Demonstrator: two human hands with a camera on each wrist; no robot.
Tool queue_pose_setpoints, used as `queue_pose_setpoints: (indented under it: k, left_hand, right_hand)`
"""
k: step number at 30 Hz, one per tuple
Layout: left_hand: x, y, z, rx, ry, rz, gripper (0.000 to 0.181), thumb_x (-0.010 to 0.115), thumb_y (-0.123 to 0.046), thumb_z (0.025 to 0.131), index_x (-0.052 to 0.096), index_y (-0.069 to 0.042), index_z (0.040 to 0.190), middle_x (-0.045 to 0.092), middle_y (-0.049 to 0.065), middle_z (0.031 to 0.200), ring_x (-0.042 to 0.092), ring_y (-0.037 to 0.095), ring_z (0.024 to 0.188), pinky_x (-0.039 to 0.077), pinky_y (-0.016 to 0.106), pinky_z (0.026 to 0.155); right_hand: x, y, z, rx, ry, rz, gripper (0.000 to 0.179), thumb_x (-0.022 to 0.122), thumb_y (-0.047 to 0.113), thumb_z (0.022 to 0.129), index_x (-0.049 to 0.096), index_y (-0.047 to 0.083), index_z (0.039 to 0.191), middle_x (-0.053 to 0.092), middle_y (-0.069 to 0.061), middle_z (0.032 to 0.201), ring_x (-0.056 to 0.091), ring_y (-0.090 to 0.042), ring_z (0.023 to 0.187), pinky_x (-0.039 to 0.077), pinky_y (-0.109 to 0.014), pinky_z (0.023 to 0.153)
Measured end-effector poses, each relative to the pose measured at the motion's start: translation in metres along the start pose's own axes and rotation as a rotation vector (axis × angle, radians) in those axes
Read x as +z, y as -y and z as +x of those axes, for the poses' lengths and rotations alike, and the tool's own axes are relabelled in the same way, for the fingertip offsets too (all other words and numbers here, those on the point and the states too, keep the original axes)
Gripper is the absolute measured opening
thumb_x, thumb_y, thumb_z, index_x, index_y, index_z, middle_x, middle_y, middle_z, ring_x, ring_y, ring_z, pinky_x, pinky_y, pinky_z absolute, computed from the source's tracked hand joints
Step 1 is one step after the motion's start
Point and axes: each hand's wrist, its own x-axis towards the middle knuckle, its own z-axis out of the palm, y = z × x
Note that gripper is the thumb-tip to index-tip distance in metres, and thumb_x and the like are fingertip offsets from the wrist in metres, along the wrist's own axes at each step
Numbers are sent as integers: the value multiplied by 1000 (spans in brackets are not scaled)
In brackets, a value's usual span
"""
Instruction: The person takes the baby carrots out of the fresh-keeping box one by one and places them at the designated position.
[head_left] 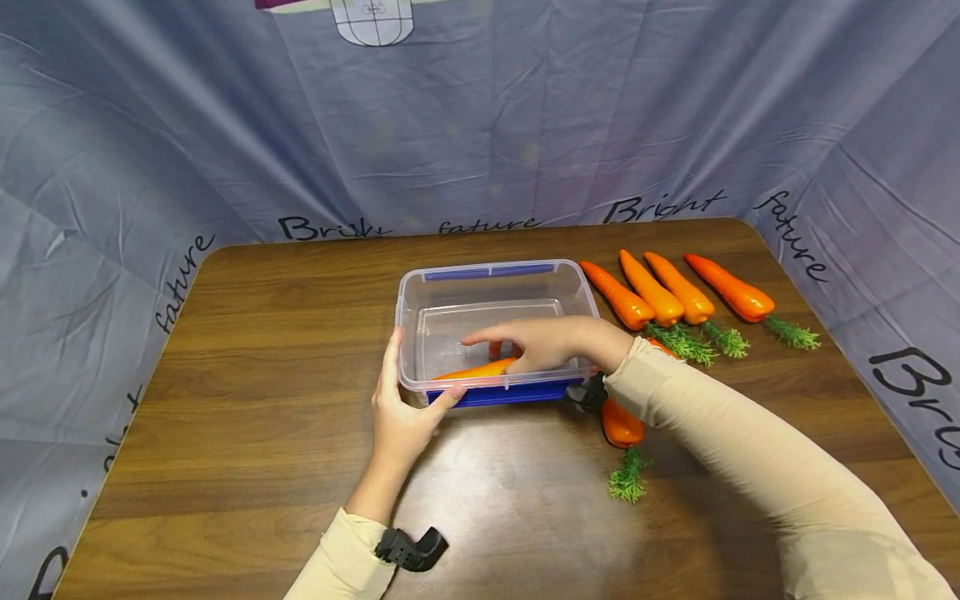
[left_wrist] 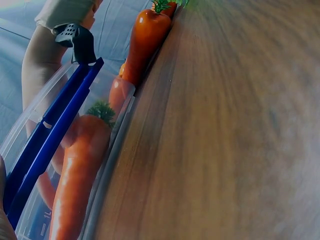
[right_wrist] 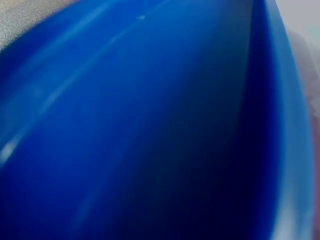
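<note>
A clear plastic box (head_left: 491,287) with blue clasps stands mid-table. My left hand (head_left: 405,417) holds its front left corner, thumb over the front rim and fingers along the left side. My right hand (head_left: 543,342) reaches inside over the right wall, index finger stretched out and thumb at an orange toy carrot (head_left: 480,371). This carrot (left_wrist: 80,175) lies along the front wall, its green top (left_wrist: 101,111) seen through the plastic in the left wrist view; in the head view the hand covers its thick end. A blue clasp (right_wrist: 130,110) fills the right wrist view.
Several toy carrots (head_left: 678,287) with green tops lie right of the box. Another carrot (head_left: 622,423) lies near its front right corner, partly behind the right wrist, and one more (head_left: 663,348) is mostly hidden by the sleeve. Grey cloth (head_left: 480,125) encloses the wooden table (head_left: 285,350).
</note>
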Motion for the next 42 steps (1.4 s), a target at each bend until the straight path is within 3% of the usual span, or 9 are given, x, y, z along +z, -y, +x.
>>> queue_pose_setpoints:
  k: [8, 16, 24, 27, 31, 35, 42]
  left_hand:
    - [1, 2, 1, 27, -12, 18, 110, 94, -26, 65, 31, -27, 156, 46, 3, 154, 46, 25, 140, 38, 47, 114]
    - [2, 3, 1, 32, -8, 0, 110, 93, -25, 66, 30, -28, 156, 43, 2, 156, 43, 23, 142, 34, 39, 118]
    - [2, 2, 1, 38, -14, -2, 109, 93, -25, 66, 31, -27, 156, 43, 5, 156, 44, 25, 141, 34, 32, 118]
    - [2, 2, 1, 38, -14, -1, 109, 94, -25, 66, 31, -28, 156, 43, 4, 156, 44, 24, 141, 33, 31, 118]
    - [2, 2, 0, 26, -10, 0, 110, 94, -24, 66, 30, -31, 156, 44, 4, 155, 45, 23, 140, 35, 32, 117]
    - [2, 2, 0, 11, -3, 11, 110, 94, -25, 66, 31, -32, 156, 46, 5, 154, 47, 24, 139, 37, 35, 115]
    - [2, 2, 0, 24, -9, 10, 109, 93, -26, 66, 31, -31, 156, 45, 4, 155, 46, 25, 140, 36, 35, 116]
  right_hand:
    - [0, -4, -4, 5, -10, -10, 73, 70, 19, 92, 34, 13, 155, 58, -16, 127, 58, -25, 109, 48, -42, 101]
    - [-3, -2, -12, 156, -54, -113, 73, 68, 18, 92, 32, 17, 156, 58, -12, 132, 56, -23, 113, 47, -43, 99]
    - [1, -3, -13, 252, -105, -145, 79, 65, 20, 89, 27, 24, 158, 57, -5, 102, 50, -19, 83, 42, -34, 73]
    - [3, -5, -13, 264, -130, -167, 78, 64, 25, 89, 27, 26, 158, 60, -7, 123, 52, -20, 90, 45, -37, 79]
    - [6, -6, -11, 255, -160, -169, 77, 64, 27, 90, 28, 23, 158, 47, -10, 152, 55, -24, 116, 45, -44, 102]
    - [11, -11, -7, 222, -183, -162, 77, 65, 24, 90, 29, 17, 158, 43, -12, 155, 49, -32, 135, 38, -49, 114]
    - [14, -13, -6, 185, -206, -151, 80, 65, 20, 90, 23, 18, 159, 41, -14, 156, 50, -36, 134, 38, -50, 114]
